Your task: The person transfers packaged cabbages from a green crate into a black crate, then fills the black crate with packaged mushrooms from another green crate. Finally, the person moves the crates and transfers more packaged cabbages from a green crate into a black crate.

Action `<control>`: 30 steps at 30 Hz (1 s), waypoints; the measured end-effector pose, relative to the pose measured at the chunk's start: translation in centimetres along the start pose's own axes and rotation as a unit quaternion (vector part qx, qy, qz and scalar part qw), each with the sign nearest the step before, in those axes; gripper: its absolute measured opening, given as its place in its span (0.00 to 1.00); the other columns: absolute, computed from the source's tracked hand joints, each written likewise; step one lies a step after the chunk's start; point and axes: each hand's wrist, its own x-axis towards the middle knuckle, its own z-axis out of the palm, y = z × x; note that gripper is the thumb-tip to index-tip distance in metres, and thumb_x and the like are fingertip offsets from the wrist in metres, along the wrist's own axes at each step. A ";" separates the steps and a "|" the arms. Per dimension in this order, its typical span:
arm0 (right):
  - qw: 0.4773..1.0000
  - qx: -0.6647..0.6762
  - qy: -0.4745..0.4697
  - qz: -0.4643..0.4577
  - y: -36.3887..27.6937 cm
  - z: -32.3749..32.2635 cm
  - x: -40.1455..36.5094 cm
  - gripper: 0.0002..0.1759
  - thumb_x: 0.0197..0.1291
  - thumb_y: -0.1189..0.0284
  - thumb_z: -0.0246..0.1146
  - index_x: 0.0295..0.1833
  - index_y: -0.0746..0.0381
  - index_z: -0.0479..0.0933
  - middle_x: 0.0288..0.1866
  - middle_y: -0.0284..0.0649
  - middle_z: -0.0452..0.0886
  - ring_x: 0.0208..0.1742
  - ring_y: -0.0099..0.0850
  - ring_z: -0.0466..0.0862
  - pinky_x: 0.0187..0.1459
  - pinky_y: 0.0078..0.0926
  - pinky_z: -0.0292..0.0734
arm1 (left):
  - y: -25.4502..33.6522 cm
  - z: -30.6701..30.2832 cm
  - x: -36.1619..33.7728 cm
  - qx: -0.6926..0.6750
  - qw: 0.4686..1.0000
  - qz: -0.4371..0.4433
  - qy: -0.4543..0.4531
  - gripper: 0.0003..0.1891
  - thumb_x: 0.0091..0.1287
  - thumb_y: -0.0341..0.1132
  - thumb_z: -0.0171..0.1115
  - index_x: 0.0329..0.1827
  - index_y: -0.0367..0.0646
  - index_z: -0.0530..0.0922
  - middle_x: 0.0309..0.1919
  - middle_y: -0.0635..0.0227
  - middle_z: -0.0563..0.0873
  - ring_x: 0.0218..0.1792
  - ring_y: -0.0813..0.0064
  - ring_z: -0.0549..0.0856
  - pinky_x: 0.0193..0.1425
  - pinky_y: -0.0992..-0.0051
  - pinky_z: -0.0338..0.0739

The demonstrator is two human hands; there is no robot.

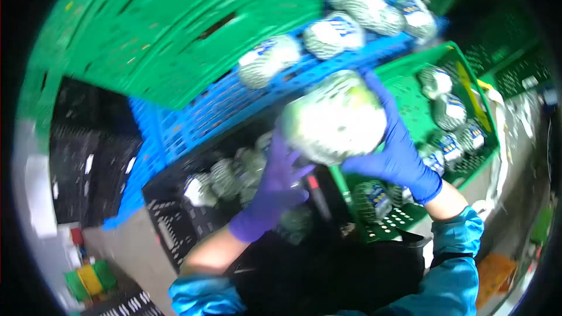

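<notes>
A large, pale green, round wrapped item (335,118), like a cabbage, is held up in the middle of the view. My right hand (398,152), in a purple-blue glove, grips its right side and underside. At its lower left is my left hand (272,184), also gloved, with its fingers spread; whether it touches the item is blurred. Below my left hand a black crate (175,231) holds several wrapped items (225,178). Beneath and beside my right hand stands a green crate (395,85) with several wrapped items with blue labels (449,111).
Behind the crates, a blue crate (216,105) bears more wrapped items (333,35). A large green crate (175,23) stands over it at the upper left. Black crates (88,158) are at the left, and a green and yellow object (91,280) lies at the lower left.
</notes>
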 end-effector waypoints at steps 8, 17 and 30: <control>0.930 0.003 -0.308 -0.203 -8.5 13.5 1.2 0.49 0.41 0.68 0.71 0.70 0.60 0.54 0.71 0.55 0.49 0.70 0.50 0.56 0.66 0.42 0.56 | 1.6 -20.7 -15.6 -0.315 0.936 0.099 0.122 0.31 0.68 0.56 0.30 0.69 0.48 0.55 0.67 0.60 0.61 0.66 0.59 0.64 0.69 0.57 0.55; 0.941 0.019 -0.058 0.332 20.4 -1.5 -10.4 0.27 0.53 0.81 0.63 0.61 0.63 0.67 0.47 0.37 0.78 0.46 0.25 0.77 0.51 0.23 0.73 | -7.4 -36.2 -24.1 -0.379 0.871 0.034 0.310 0.31 0.67 0.58 0.37 0.64 0.45 0.65 0.60 0.61 0.72 0.60 0.60 0.72 0.65 0.58 0.64; 0.859 0.188 0.055 0.473 25.1 2.5 -20.5 0.37 0.55 0.65 0.59 0.69 0.61 0.55 0.66 0.45 0.63 0.64 0.37 0.65 0.66 0.31 0.56 | -15.4 -41.0 -22.7 -0.365 0.739 0.064 0.562 0.36 0.62 0.63 0.40 0.66 0.48 0.63 0.62 0.61 0.71 0.63 0.58 0.69 0.64 0.52 0.62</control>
